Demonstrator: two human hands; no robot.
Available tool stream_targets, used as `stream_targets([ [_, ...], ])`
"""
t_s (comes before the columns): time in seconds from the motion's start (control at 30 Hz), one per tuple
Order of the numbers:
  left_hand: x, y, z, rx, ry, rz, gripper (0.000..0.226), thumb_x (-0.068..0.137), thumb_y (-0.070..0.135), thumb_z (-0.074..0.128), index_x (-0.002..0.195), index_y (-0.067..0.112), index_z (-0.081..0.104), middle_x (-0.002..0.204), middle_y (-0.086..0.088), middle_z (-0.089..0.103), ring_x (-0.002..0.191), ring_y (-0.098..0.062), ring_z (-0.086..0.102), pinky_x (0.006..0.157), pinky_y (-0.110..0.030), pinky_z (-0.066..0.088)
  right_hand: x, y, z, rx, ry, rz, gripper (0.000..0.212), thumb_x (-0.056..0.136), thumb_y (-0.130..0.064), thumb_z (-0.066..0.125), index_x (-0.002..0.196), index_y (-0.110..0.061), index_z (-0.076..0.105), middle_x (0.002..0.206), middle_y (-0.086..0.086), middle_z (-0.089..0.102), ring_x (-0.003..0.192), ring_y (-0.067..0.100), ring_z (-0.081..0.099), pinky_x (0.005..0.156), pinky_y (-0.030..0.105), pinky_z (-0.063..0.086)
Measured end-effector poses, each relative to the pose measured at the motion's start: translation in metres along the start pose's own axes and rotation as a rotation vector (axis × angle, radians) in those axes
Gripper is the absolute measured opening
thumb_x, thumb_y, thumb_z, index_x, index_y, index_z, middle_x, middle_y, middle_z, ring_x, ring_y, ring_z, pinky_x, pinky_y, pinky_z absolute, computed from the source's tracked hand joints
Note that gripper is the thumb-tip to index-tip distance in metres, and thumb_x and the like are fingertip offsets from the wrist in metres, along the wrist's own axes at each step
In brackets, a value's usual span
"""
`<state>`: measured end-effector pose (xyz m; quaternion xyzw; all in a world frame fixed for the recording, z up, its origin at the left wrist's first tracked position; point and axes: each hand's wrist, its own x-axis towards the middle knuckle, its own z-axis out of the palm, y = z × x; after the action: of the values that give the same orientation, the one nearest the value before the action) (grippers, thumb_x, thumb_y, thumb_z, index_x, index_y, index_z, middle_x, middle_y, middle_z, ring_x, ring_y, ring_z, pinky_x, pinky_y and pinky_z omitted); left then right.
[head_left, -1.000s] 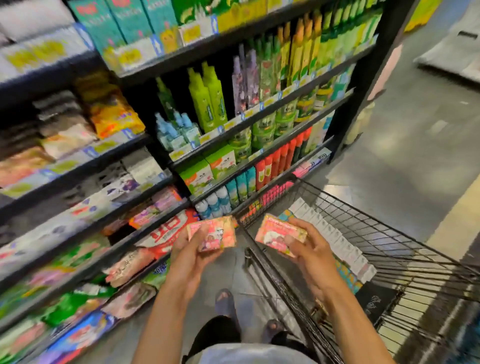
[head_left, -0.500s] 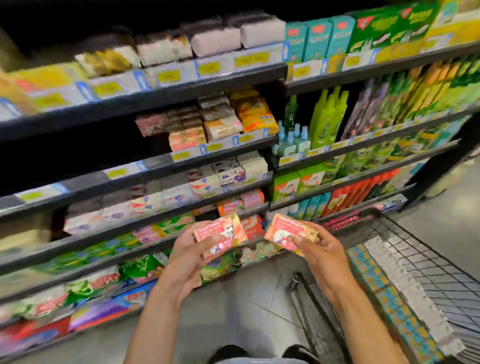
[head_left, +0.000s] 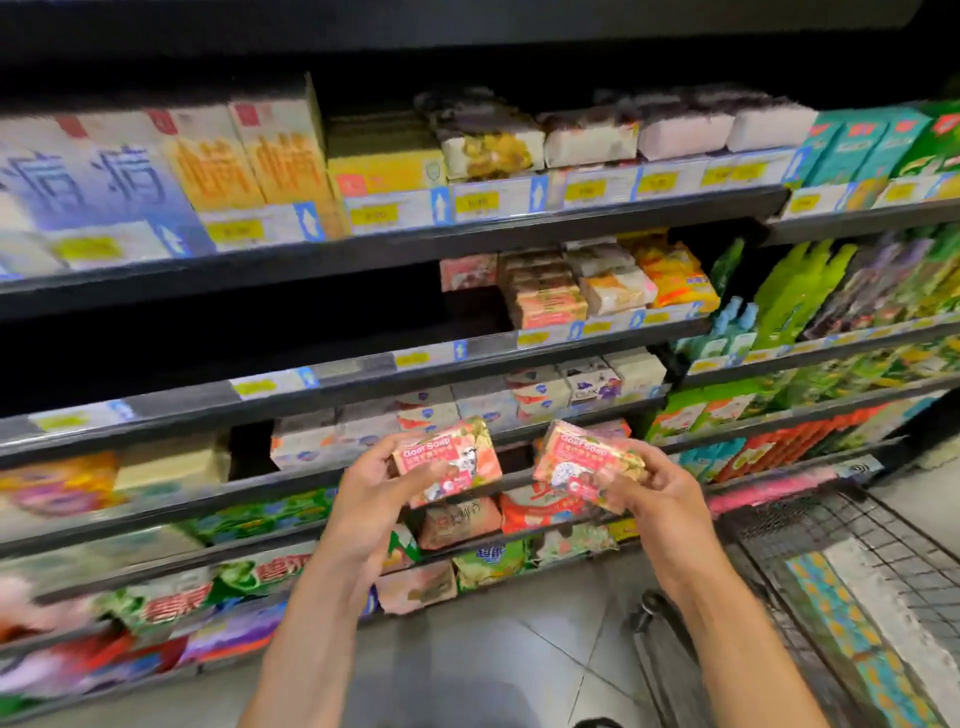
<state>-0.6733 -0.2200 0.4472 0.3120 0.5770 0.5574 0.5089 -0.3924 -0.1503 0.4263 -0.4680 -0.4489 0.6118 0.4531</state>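
Nearest, at lower right, a wire shopping cart (head_left: 754, 571) carries long flat boxes (head_left: 844, 618), cut off by the frame edge. Just beyond, the left hand (head_left: 374, 499) grips a pink soap pack (head_left: 457, 452), thumb across its printed face and fingers curled behind; its long axis climbs toward the right. The right hand (head_left: 660, 499) pinches a second soap pack (head_left: 576, 457) by its right end, long axis sloping down to the right. The packs sit side by side, apart, in front of the lower shelves (head_left: 467, 358). Goods on the far left are blurred past reading.
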Motion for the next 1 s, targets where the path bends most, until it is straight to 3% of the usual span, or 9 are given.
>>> stream_targets([
  [0.1,0.011,0.01,-0.013,0.051,0.015,0.019,0.043,0.079,0.019,0.085,0.118,0.024,0.07,0.108,0.001,0.078,0.103,-0.017,0.074,0.087,-0.034,0.053,0.003,-0.005,0.015,-0.043,-0.025,-0.01,0.035,0.087,-0.003,0.077,0.119,-0.016,0.072,0.101,0.009,0.079,0.087,0.018,0.075,0.067,0.021,0.057],
  [0.2,0.025,0.024,-0.02,0.064,0.021,0.038,0.038,0.079,0.013,0.084,0.114,0.022,0.072,0.103,-0.001,0.079,0.096,-0.017,0.075,0.072,-0.025,0.056,0.011,-0.014,0.028,-0.091,-0.046,-0.024,0.033,0.086,-0.006,0.078,0.116,-0.02,0.073,0.099,0.001,0.079,0.088,0.013,0.074,0.069,0.019,0.056],
  [0.3,0.04,0.038,-0.022,0.129,0.0,0.07,0.036,0.08,0.007,0.084,0.111,0.02,0.073,0.1,-0.002,0.079,0.094,-0.018,0.076,0.074,-0.026,0.056,0.025,-0.019,0.038,-0.122,-0.047,-0.041,0.031,0.088,-0.004,0.077,0.113,-0.022,0.073,0.095,-0.004,0.079,0.086,0.009,0.073,0.071,0.02,0.055],
  [0.43,0.059,0.057,-0.022,0.171,-0.001,0.111,0.037,0.082,0.003,0.082,0.114,0.019,0.072,0.099,-0.002,0.079,0.091,-0.018,0.075,0.069,-0.027,0.054,0.047,-0.029,0.049,-0.098,-0.019,-0.062,0.032,0.088,-0.007,0.078,0.118,-0.015,0.07,0.099,0.002,0.079,0.089,0.014,0.074,0.073,0.022,0.057],
  [0.57,0.079,0.072,-0.02,0.14,0.001,0.131,0.035,0.084,0.002,0.08,0.115,0.017,0.072,0.106,-0.005,0.078,0.101,-0.022,0.075,0.081,-0.037,0.061,0.069,-0.034,0.052,-0.059,-0.039,-0.08,0.034,0.088,-0.01,0.079,0.121,-0.013,0.069,0.106,0.012,0.078,0.096,0.025,0.073,0.084,0.033,0.058],
  [0.7,0.113,0.081,-0.016,0.115,0.059,0.187,0.032,0.082,0.001,0.081,0.107,0.02,0.074,0.111,-0.007,0.076,0.108,-0.027,0.073,0.088,-0.041,0.06,0.087,-0.042,0.049,-0.047,-0.069,-0.1,0.033,0.087,-0.005,0.078,0.118,-0.014,0.069,0.093,-0.002,0.079,0.087,0.013,0.074,0.064,0.019,0.055],
  [1.0,0.198,0.098,0.01,0.213,0.091,0.222,0.035,0.079,-0.001,0.083,0.103,0.023,0.076,0.107,0.004,0.077,0.103,-0.014,0.072,0.094,-0.027,0.056,0.131,-0.049,0.029,-0.066,-0.123,-0.164,0.038,0.085,-0.003,0.081,0.117,-0.018,0.068,0.1,-0.003,0.08,0.095,0.013,0.077,0.072,0.02,0.058],
])
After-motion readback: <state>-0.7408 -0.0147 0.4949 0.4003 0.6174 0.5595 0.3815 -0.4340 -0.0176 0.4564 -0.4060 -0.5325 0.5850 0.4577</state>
